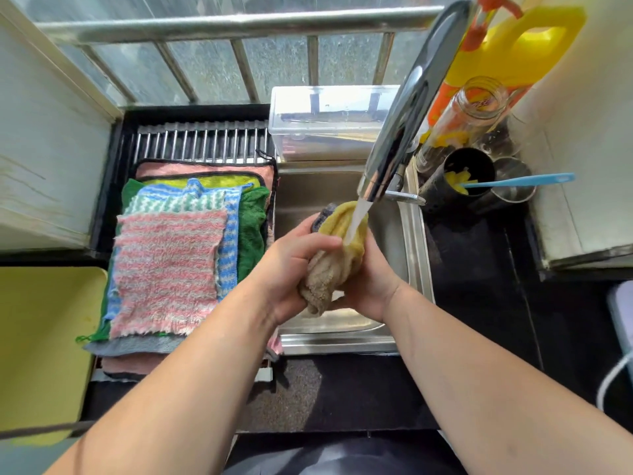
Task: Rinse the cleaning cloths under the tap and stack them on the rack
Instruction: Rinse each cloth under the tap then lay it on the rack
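Yellow terry cloth point(342, 250), bunched into a thick roll, is held over the sink point(342, 344), just right of the rack point(202, 142). Water point(358, 217) from the tap point(404, 125) strikes its far end. The left hand point(291, 269) grasps the roll's left side, fingers curled over the top. The right hand point(371, 286) cups it from the right and beneath. Its fingers are mostly hidden behind the fabric, but the palm hugs the roll closely enough to be read as a grasp. A grey patch point(325, 214) shows at the far end, and whether it is backing or a second cloth cannot be told.

Handling, as judged: the fabric is soft and limp with no shape of its own. Soaked, it is likely heavier than dry and will drip when lifted clear. The looped pile should give a sure grip, and nothing here is fragile. For wringing, each hand is best placed near one end of the roll. For laying flat, two neighbouring corners are the better hold, so that it hangs open.

The stack point(168, 269) lies on the near part of the rack, a pink striped piece uppermost. Bare bars show at the far end.
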